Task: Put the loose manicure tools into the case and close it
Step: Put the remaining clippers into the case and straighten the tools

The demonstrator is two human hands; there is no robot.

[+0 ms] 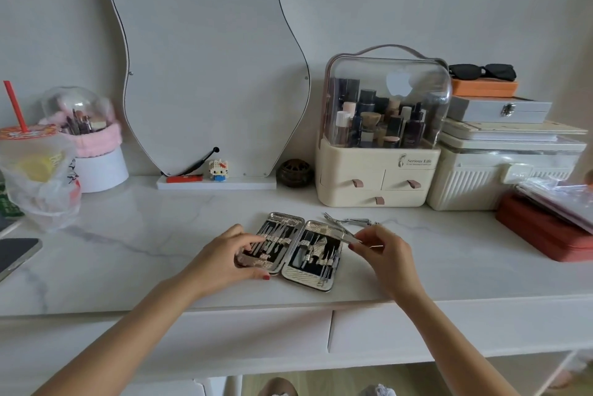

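While the manicure case (296, 248) lies open flat on the white marble-patterned table (144, 235), near its front edge, the person's two hands work at either side of it. The left hand (231, 254) grips the left half of the case, fingers curled over its edge and thumb at the near corner. That half shows a row of metal tools held under straps on a dark lining; the right half holds more tools in the same way. The right hand (382, 251) pinches a slim metal tool (348, 236) between thumb and fingertips, its tip angled toward the upper right corner of the case's right half, just above it. More loose tools (349, 221) lie on the table just behind the case's right half, among them what looks like nail clippers; their exact number cannot be told.

Behind the case stands a cream cosmetics organiser (378, 171) with a clear domed lid, and to its left a wavy-edged mirror (208, 68) leans against the wall. A drink cup in a plastic bag (35, 171) sits at the far left.
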